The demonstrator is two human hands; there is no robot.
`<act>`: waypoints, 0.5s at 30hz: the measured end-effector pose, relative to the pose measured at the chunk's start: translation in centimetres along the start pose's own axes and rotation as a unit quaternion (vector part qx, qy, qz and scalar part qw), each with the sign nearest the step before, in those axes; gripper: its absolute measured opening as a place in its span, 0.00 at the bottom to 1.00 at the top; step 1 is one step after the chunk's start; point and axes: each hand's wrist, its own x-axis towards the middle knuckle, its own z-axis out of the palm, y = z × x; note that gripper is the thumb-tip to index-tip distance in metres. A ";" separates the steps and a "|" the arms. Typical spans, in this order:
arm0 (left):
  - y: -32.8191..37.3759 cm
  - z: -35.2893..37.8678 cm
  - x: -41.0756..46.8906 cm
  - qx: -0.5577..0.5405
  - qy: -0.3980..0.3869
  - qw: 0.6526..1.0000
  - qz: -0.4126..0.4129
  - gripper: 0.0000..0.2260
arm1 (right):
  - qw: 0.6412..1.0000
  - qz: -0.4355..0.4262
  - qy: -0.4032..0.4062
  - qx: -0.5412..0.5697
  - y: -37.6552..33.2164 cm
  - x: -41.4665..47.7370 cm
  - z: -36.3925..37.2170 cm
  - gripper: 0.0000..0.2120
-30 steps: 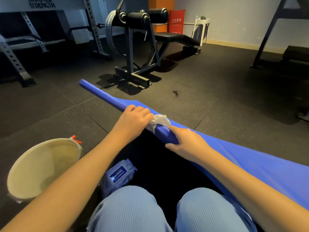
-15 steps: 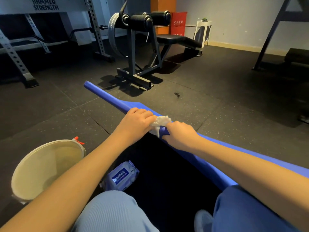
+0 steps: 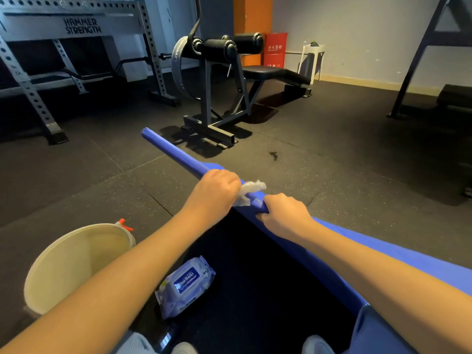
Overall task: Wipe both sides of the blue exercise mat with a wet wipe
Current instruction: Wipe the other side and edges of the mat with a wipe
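The blue exercise mat [image 3: 173,155] lies on the dark floor, curled into a long roll that runs from the far left to the near right. My left hand [image 3: 217,191] grips the roll's edge and pinches a crumpled white wet wipe [image 3: 251,189] against it. Just to the right of the wipe, my right hand [image 3: 283,213] grips the rolled edge of the mat. The wipe sticks out between both hands. The mat's near right part spreads flat under my right forearm.
A cream bucket [image 3: 76,264] stands at the near left. A pack of wet wipes [image 3: 185,286] lies on the floor by my knees. A leg machine [image 3: 222,80] and a grey rack [image 3: 51,60] stand behind the mat. A dark stain [image 3: 273,155] marks the floor.
Both hands have come closer together on the mat's edge. My right hand has curled round the roll. My view has risen and my knees have dropped out of sight.
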 end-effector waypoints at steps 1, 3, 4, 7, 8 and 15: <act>0.2 -0.2 -0.1 0.006 -0.004 1.000 0.009 0.07 | 1.000 0.001 -0.002 -0.002 -0.2 0.0 0.1 0.09; -0.3 -0.8 -0.7 0.013 -0.016 1.000 0.000 0.09 | 1.000 -0.007 -0.006 -0.015 -0.7 0.2 0.4 0.09; -0.8 -0.9 -1.1 0.018 -0.021 1.000 -0.006 0.11 | 1.000 -0.012 -0.006 -0.021 -0.9 0.2 0.4 0.08; -2.0 -1.1 -1.9 0.038 -0.020 0.999 -0.033 0.10 | 1.000 -0.011 -0.003 -0.021 -1.1 0.5 0.3 0.09; -2.3 -1.0 -2.2 0.044 -0.011 0.998 -0.037 0.10 | 1.000 -0.005 -0.001 -0.017 -1.0 0.5 0.1 0.11; 1.2 1.0 -2.4 0.070 -0.035 0.997 -0.003 0.20 | 1.000 0.008 -0.013 0.012 -0.5 0.4 -0.3 0.10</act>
